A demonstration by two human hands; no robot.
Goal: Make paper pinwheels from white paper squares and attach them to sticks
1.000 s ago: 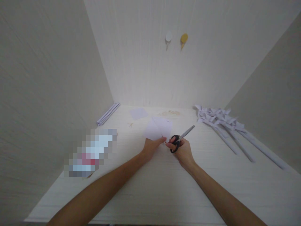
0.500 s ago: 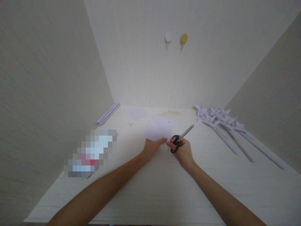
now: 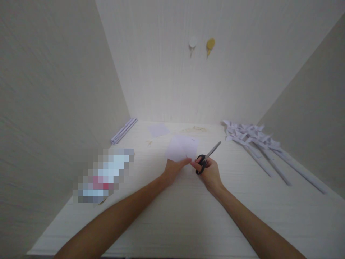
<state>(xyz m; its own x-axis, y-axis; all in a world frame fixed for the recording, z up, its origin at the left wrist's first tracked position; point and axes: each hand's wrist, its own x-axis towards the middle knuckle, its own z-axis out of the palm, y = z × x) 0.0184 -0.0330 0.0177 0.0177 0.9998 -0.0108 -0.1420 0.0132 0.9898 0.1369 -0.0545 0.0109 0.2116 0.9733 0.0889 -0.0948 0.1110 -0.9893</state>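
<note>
A square sheet of white paper is held at its near edge by my left hand, thumb on top. A short slit or dark mark shows near its far right corner, and a thin toothpick-like tip by my left thumb. My right hand has its fingers through the black handles of a pair of scissors. The blades are closed and point away to the right. Thumb and fingertip of that hand are close to the paper's near right corner; whether they touch it I cannot tell.
At the back right lie several white paper pinwheels on rolled paper sticks. Rolled paper tubes rest at the back left, near another paper sheet. Toothpicks are scattered behind. A blurred-out object lies left. Two hooks hang on the wall.
The paper's raised far edge has sunk a little and lies flatter. The scissors have shifted very slightly left; both hands are nearly where they were.
</note>
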